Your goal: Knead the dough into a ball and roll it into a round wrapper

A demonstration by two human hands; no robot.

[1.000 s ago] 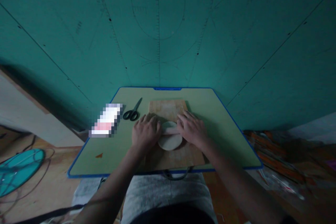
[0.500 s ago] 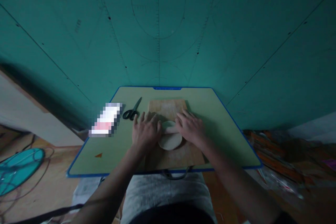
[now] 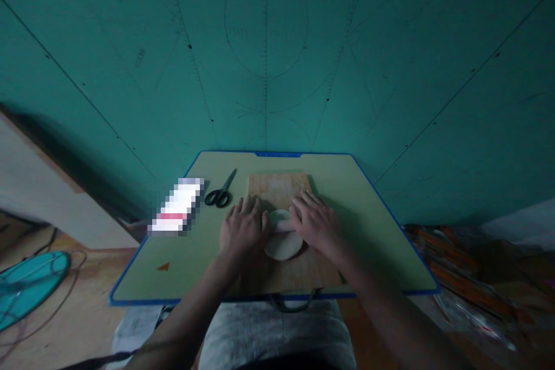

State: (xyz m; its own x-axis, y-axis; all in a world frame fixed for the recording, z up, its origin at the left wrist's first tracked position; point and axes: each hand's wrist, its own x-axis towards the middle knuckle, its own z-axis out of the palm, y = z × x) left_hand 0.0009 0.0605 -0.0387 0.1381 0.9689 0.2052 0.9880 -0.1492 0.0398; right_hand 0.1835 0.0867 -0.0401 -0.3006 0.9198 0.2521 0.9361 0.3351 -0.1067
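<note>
A pale wooden rolling pin (image 3: 281, 225) lies crosswise over a round, flat sheet of dough (image 3: 284, 248). Both rest on a wooden cutting board (image 3: 277, 183). My left hand (image 3: 245, 228) covers the pin's left end, its fingers pointing forward and bent over it. On the other end sits my right hand (image 3: 316, 219), palm down, thumb side toward the dough. Only the pin's middle shows between the hands; its ends are hidden beneath them. Black-handled scissors (image 3: 221, 191) lie just beyond my left fingers, points away from me.
The board stands on a small blue-edged table (image 3: 377, 254) against a green wall (image 3: 269, 98). A pixelated bright rectangle (image 3: 177, 208) and a small orange triangle (image 3: 163, 266) are on its left side. A pale panel (image 3: 65, 185) leans at left; clutter (image 3: 459, 266) lies on the floor at right.
The whole view has shifted, so the table sits slightly lower in the picture. My left fingers have moved slightly back from the scissors' handles. Both hands stay on the rolling pin.
</note>
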